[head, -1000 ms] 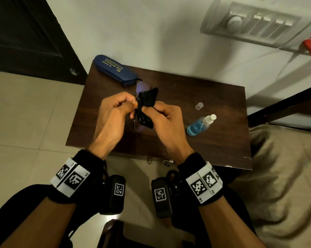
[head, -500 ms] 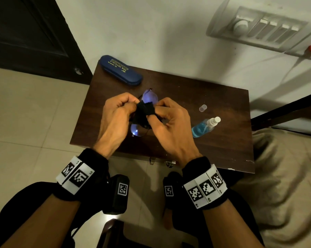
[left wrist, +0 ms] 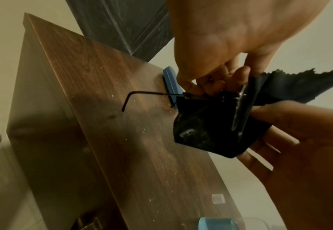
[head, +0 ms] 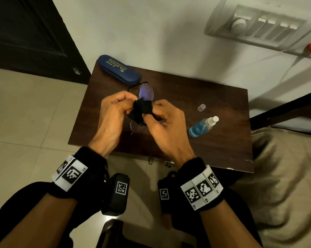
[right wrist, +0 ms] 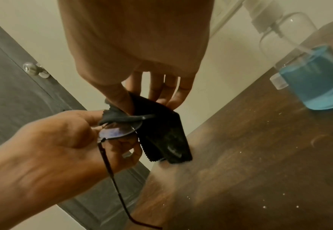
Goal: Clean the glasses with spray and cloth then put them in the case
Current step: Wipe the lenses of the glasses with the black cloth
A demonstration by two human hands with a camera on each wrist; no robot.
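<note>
cloth [head: 141,110]: black, with a pinked zigzag edge
glasses [head: 145,93]: thin dark frame, lenses with a violet-blue sheen
case [head: 119,69]: navy blue with gold lettering
spray bottle [head: 202,127]: clear, blue liquid inside, white nozzle
cap [head: 201,107]: clear, colourless
bench [head: 213,149]: dark brown wood grain, speckled with pale dust
wristbands [head: 70,173]: black with white panels bearing black square-code patterns
floor [head: 26,113]: beige tiles
door [head: 26,33]: dark grey-black

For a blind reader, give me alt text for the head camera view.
Over a dark table, the left hand holds glasses while the right hand rubs them with a black cloth. Blue case behind, spray bottle right.
</note>
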